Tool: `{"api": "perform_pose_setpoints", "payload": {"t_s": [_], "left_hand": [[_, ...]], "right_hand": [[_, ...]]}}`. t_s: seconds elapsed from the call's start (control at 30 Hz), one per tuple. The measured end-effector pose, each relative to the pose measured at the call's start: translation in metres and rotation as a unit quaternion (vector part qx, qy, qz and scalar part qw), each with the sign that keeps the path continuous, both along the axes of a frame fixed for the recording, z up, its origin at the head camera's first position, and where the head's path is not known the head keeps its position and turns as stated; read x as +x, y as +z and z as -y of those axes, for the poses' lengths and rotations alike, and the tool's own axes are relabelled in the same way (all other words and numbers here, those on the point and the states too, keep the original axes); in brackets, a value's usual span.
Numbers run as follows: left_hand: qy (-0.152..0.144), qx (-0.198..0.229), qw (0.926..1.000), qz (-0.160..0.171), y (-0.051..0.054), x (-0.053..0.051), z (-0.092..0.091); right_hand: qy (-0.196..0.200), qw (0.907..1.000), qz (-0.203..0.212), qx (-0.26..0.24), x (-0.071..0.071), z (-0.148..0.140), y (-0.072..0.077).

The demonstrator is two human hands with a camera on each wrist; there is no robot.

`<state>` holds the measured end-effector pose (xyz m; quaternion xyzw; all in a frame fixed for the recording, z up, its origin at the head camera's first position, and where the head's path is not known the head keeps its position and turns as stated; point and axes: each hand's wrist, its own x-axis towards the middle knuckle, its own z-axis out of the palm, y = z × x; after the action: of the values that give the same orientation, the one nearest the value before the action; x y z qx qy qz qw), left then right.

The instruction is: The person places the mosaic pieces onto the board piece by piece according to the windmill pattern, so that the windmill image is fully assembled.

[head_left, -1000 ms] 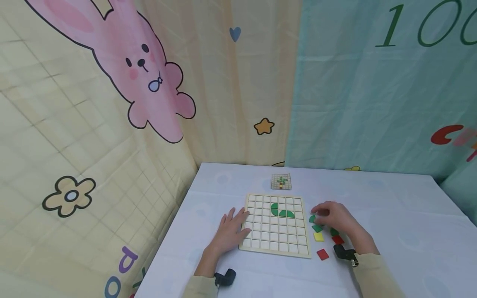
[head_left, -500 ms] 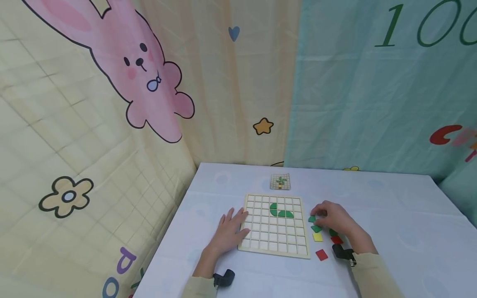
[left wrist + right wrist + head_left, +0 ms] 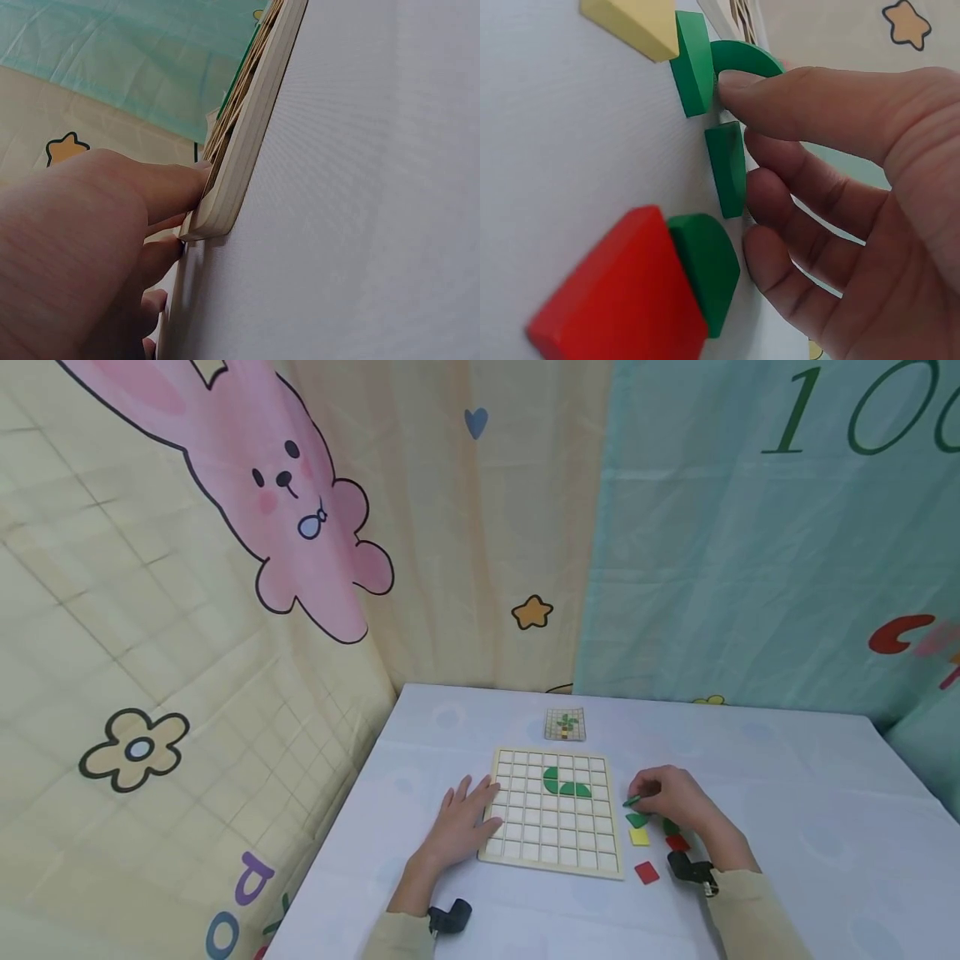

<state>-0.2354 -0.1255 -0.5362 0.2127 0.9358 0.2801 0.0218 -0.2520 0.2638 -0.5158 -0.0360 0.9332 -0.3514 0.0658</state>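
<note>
My right hand [image 3: 678, 806] pinches a green quarter-circle tile [image 3: 632, 801] just right of the board; in the right wrist view the curved tile [image 3: 746, 56] is tipped up by the thumb. Below it lie a green tile [image 3: 637, 819], a yellow square tile [image 3: 639, 837] and a red square tile [image 3: 647, 872]. Another green tile [image 3: 670, 827] and a second red tile [image 3: 678, 842] lie under the wrist. My left hand [image 3: 461, 827] rests with spread fingers at the left edge of the white gridded board [image 3: 521, 831], its thumb [image 3: 176, 187] touching the board's rim.
Several green tiles [image 3: 576, 790] sit in the board's upper middle cells. Behind the board lies a small patterned card [image 3: 565, 725] with a green and yellow grid picture. A white cloth covers the table [image 3: 810, 827]; printed curtains [image 3: 480, 527] hang behind and at the left.
The green tile at my right fingertips has gone from lying flat to being tipped up in a pinch. My left hand and the board stay in place.
</note>
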Motion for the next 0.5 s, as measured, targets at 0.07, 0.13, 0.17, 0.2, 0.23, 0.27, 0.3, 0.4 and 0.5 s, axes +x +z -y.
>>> {"api": "perform_pose_setpoints", "payload": {"t_s": [0.07, 0.13, 0.17, 0.2, 0.23, 0.27, 0.3, 0.4, 0.5], "left_hand": [[0.000, 0.001, 1.0000, 0.001, 0.001, 0.000, 0.000], [0.002, 0.001, 1.0000, 0.001, 0.001, 0.000, 0.000], [0.003, -0.001, 1.0000, 0.001, 0.000, -0.001, -0.001], [0.004, -0.002, 1.0000, 0.002, 0.000, -0.001, -0.001], [0.005, -0.003, 1.0000, 0.001, 0.000, -0.001, -0.001], [0.006, -0.005, 1.0000, 0.002, -0.001, -0.001, -0.001], [0.007, -0.007, 0.9999, 0.003, -0.001, -0.001, -0.001], [0.008, -0.007, 0.9999, 0.007, -0.001, -0.001, -0.001], [0.010, -0.008, 0.9999, 0.012, -0.002, -0.001, -0.001]], "right_hand": [[-0.004, 1.0000, 0.001, -0.005, 0.000, 0.000, 0.001], [-0.010, 0.9999, 0.002, -0.009, -0.001, 0.000, 0.002], [-0.011, 0.9999, 0.002, -0.010, -0.001, 0.000, 0.002], [-0.012, 0.9999, 0.001, -0.011, -0.001, 0.000, 0.003], [-0.017, 0.9998, 0.001, -0.012, -0.001, 0.001, 0.004], [-0.023, 0.9997, 0.000, -0.012, -0.001, 0.001, 0.005], [-0.027, 0.9996, -0.002, -0.011, -0.001, 0.002, 0.005], [-0.037, 0.9992, -0.007, -0.011, 0.000, 0.003, 0.008], [-0.042, 0.9989, -0.008, -0.020, 0.001, 0.006, 0.011]]}}
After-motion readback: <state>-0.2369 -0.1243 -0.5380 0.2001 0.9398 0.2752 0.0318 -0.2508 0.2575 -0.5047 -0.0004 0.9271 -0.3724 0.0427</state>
